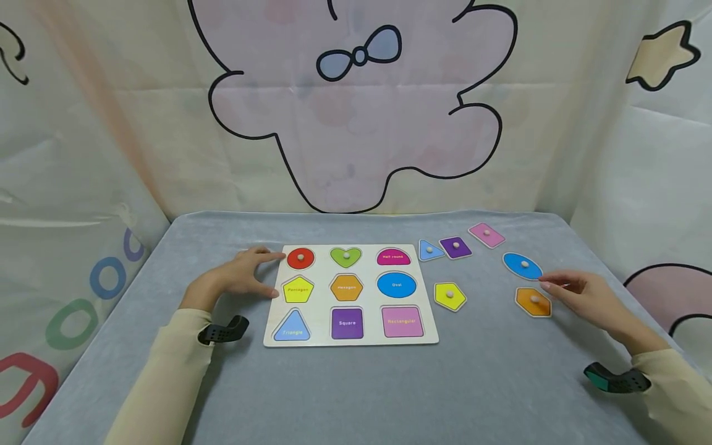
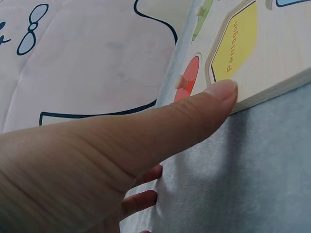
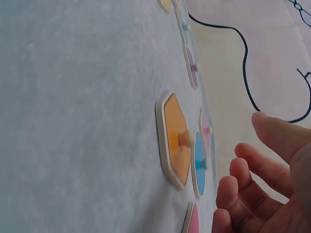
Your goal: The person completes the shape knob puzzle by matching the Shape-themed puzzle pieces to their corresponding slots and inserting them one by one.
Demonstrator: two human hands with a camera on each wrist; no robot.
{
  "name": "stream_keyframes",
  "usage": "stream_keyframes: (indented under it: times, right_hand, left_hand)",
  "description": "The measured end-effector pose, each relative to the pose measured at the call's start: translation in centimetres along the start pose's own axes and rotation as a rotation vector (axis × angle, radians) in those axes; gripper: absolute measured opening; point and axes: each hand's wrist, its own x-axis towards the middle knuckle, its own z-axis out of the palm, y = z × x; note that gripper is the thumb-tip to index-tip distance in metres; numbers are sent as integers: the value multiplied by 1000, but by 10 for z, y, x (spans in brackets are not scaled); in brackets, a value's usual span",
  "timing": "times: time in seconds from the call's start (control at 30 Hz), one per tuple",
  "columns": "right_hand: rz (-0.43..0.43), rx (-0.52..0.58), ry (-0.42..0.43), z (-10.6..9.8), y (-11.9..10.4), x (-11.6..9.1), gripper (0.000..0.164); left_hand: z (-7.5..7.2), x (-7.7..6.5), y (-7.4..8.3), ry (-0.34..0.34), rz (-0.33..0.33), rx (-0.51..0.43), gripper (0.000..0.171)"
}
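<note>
My left hand rests at the left edge of a white wooden shape puzzle board. In the left wrist view its straight thumb presses the board's edge beside the yellow pentagon recess. My right hand hovers beside the orange hexagon piece and the blue oval piece. Its fingers are loosely bent, apart from the thumb, with nothing between them. The red circle piece and green heart piece sit in the board's top row.
Right of the board lie a yellow pentagon piece, a blue triangle piece, a purple square piece and a pink rectangle piece. A magenta piece shows low in the right wrist view. A printed curtain stands behind the table.
</note>
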Motion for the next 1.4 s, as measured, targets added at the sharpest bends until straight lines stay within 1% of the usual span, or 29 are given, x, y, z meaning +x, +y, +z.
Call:
stream_keyframes:
  times: [0.07, 0.23, 0.43, 0.5, 0.7, 0.87, 1.03, 1.27, 1.4]
  right_hand:
    - [17, -7, 2, -3, 4, -3, 35]
    - [93, -7, -17, -13, 15, -10, 38]
    - [118, -26, -8, -22, 35, -19, 32]
    - [142, -38, -14, -23, 41, -21, 35]
    - [223, -50, -34, -24, 54, -24, 49]
    - [264, -60, -24, -24, 58, -22, 54]
    - [300, -57, -61, -24, 59, -18, 58]
    - [358, -58, -100, -27, 56, -10, 65]
    - [361, -65, -101, -26, 54, -9, 64]
  left_hand:
    - [-1, -1, 1, -1, -4, -3, 93]
    - [-1, -2, 1, 1, -2, -2, 93]
    - [-1, -1, 2, 0, -2, -3, 92]
    - [-1, -2, 2, 0, 1, -2, 92]
    - [-1, -2, 1, 3, 9, 6, 93]
    - [-1, -3, -1, 8, 12, -2, 92]
    - [0, -2, -2, 11, 40, -2, 91]
    - [0, -2, -3, 9, 33, -4, 91]
    - [-1, -3, -3, 5, 33, 1, 91]
